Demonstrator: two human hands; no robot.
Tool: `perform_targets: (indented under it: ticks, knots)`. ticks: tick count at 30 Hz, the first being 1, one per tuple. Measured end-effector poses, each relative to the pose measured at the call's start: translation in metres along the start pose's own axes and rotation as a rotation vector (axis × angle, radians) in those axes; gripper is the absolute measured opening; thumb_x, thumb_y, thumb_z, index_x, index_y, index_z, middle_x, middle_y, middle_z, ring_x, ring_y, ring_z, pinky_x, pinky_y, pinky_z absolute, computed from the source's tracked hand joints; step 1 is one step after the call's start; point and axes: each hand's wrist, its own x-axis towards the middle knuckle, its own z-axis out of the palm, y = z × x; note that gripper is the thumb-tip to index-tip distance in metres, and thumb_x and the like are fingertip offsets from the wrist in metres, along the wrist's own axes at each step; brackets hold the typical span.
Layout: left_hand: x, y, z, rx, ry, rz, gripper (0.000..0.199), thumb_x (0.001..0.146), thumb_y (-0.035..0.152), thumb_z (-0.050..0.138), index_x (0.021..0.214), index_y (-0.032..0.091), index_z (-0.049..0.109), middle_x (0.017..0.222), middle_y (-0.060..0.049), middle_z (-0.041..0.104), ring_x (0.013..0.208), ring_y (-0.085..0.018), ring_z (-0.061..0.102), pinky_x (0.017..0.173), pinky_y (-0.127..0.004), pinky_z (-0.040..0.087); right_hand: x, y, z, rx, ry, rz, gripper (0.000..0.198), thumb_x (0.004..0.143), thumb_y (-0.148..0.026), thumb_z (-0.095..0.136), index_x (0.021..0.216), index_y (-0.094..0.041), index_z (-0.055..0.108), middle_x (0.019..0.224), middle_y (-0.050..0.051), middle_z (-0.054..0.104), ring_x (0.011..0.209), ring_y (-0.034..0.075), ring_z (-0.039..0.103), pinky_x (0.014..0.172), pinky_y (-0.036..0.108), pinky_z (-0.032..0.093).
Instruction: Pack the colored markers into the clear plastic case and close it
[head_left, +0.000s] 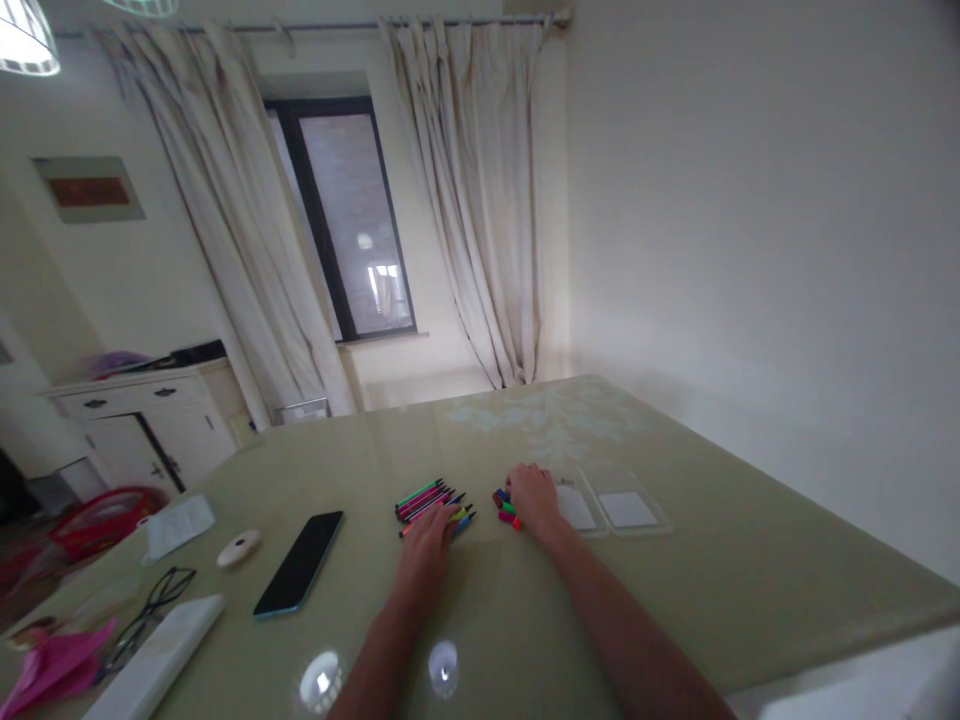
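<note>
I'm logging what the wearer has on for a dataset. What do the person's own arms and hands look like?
The left hand and right hand are both bare, with no gloves. Both forearms show without sleeves as far as the picture's edge, and no watch or bracelet is visible. Rings are too small to tell.

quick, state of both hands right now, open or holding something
Left hand: over the pens; whether it grips one cannot be told.
Right hand: at the small colored caps; fingers hidden, grip cannot be told.
</note>
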Motion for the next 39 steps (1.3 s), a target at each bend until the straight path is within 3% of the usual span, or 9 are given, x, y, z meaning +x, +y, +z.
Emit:
perform_targets:
  ticks: [7, 12, 16, 27, 33, 39]
  knots:
    - [-0.005, 0.020, -0.004, 0.024, 0.022, -0.035, 0.042, 0.100, 0.031, 0.040, 0.134, 0.024, 0.064, 0.134, -0.011, 0.067, 0.128, -0.026, 0.061, 0.111, -0.045, 0.049, -0.010, 0.005, -0.007, 0.214, 0.050, -0.034, 0.024, 0.098, -0.023, 0.053, 0.100, -0.017, 0.076, 0.104, 0.012, 0.076, 0.103, 0.023, 0.068, 0.090, 0.031, 0.046]
    - [-0.006, 0.024, -0.004, -0.014, 0.016, -0.085, 0.039, 0.101, 0.036, 0.043, 0.130, 0.025, 0.067, 0.132, -0.009, 0.069, 0.130, -0.027, 0.060, 0.111, -0.046, 0.050, -0.018, -0.008, -0.007, 0.786, 0.018, -0.126, 0.022, 0.096, -0.032, 0.054, 0.099, -0.019, 0.072, 0.083, 0.004, 0.077, 0.076, 0.018, 0.070, 0.075, 0.028, 0.053]
    - [-0.004, 0.018, -0.003, -0.087, 0.043, -0.069, 0.038, 0.102, 0.038, 0.044, 0.126, 0.024, 0.069, 0.129, -0.009, 0.071, 0.124, -0.026, 0.063, 0.110, -0.045, 0.050, -0.023, -0.019, -0.001, 1.054, -0.069, -0.204, 0.019, 0.091, -0.036, 0.061, 0.095, -0.020, 0.071, 0.084, 0.004, 0.077, 0.079, 0.019, 0.072, 0.079, 0.030, 0.055]
    - [-0.005, 0.022, -0.006, -0.178, -0.012, -0.077, 0.037, 0.101, 0.041, 0.047, 0.127, 0.027, 0.070, 0.129, -0.006, 0.072, 0.133, -0.027, 0.058, 0.114, -0.046, 0.045, -0.027, -0.023, -0.001, 1.102, -0.078, -0.281, 0.025, 0.089, -0.040, 0.065, 0.094, -0.018, 0.076, 0.088, 0.005, 0.077, 0.084, 0.020, 0.071, 0.081, 0.031, 0.054]
    - [-0.001, 0.027, -0.011, -0.335, 0.051, -0.148, 0.033, 0.092, 0.048, 0.062, 0.106, 0.022, 0.077, 0.104, -0.006, 0.079, 0.098, -0.025, 0.073, 0.091, -0.038, 0.057, -0.026, -0.022, 0.000, 1.269, -0.095, -0.168, 0.030, 0.078, -0.047, 0.077, 0.083, -0.017, 0.074, 0.076, 0.004, 0.076, 0.074, 0.020, 0.071, 0.076, 0.032, 0.055]
    - [0.001, 0.031, -0.007, -0.410, 0.082, -0.167, 0.034, 0.090, 0.050, 0.065, 0.097, 0.020, 0.078, 0.093, -0.006, 0.080, 0.088, -0.025, 0.074, 0.082, -0.036, 0.057, -0.026, -0.020, -0.002, 1.267, -0.177, -0.118, 0.034, 0.073, -0.050, 0.081, 0.078, -0.016, 0.075, 0.071, 0.004, 0.075, 0.068, 0.019, 0.069, 0.070, 0.031, 0.053]
